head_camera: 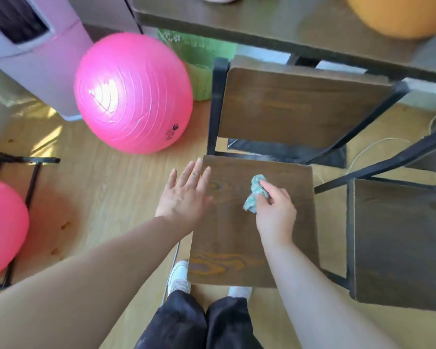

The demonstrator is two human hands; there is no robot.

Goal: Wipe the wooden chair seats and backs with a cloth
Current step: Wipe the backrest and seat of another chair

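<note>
A dark wooden chair with a black metal frame stands in front of me, its seat near my legs and its back beyond it. My right hand grips a crumpled teal cloth and presses it on the middle of the seat. Over the seat's left edge my left hand is spread flat with straight fingers; whether it touches the wood I cannot tell. A second wooden chair seat stands at the right.
A large pink exercise ball lies on the wooden floor left of the chair, another pink ball at the far left. A dark table with an orange ball runs across the top. A green basket stands behind the chair.
</note>
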